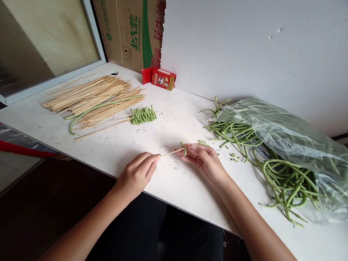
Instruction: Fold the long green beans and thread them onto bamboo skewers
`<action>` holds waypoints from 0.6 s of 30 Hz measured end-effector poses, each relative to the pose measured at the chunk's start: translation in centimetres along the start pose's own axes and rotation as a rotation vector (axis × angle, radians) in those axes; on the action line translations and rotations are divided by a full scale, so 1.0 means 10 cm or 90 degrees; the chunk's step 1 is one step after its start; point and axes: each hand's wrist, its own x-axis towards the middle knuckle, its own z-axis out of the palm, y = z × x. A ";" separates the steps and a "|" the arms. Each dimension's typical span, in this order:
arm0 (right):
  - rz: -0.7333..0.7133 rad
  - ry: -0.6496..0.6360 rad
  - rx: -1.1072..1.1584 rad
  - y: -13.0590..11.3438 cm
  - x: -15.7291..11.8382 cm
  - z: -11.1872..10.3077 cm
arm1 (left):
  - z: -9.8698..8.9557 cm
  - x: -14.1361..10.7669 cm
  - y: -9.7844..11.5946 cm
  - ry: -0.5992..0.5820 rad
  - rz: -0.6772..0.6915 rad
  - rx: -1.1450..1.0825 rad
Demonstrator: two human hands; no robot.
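My left hand [139,170] is closed around one end of a thin wooden skewer [172,152], which slants up to the right over the table. On the skewer sits a short, bent piece of green bean [183,148]. My right hand [203,160] has its thumb and fingers closed at this bean piece, around the skewer's far part. The tip pokes out above the fingers, beside another bit of green bean [202,143] whose lower part is hidden. Beyond my hands lie skewers threaded with rows of cut bean pieces [144,115].
A pile of bare skewers [94,96] lies at the left, with a long green bean [84,115] across it. At the right, a clear plastic bag [293,136] spills long beans [292,179]. A red box [163,79] and a cardboard carton [125,23] stand at the back.
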 end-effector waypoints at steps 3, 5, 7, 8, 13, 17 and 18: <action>-0.007 -0.010 0.019 -0.03 -0.01 0.00 | 0.01 0.00 0.00 0.005 -0.007 0.000; -0.013 0.000 0.000 -0.04 -0.01 0.00 | 0.01 0.00 0.00 0.008 -0.007 0.001; -0.010 0.012 -0.025 -0.03 -0.01 0.01 | 0.01 -0.01 -0.01 0.007 -0.004 0.003; -0.007 0.015 -0.033 -0.03 -0.01 0.02 | 0.01 -0.01 -0.01 0.005 -0.003 0.003; 0.004 0.007 -0.037 -0.01 -0.01 0.02 | 0.01 -0.02 -0.01 0.002 -0.001 0.000; 0.007 0.013 -0.040 0.02 0.00 0.01 | 0.01 -0.02 -0.02 -0.003 0.001 0.006; 0.005 0.015 -0.041 0.02 0.00 0.01 | 0.01 -0.02 -0.02 -0.003 0.002 0.008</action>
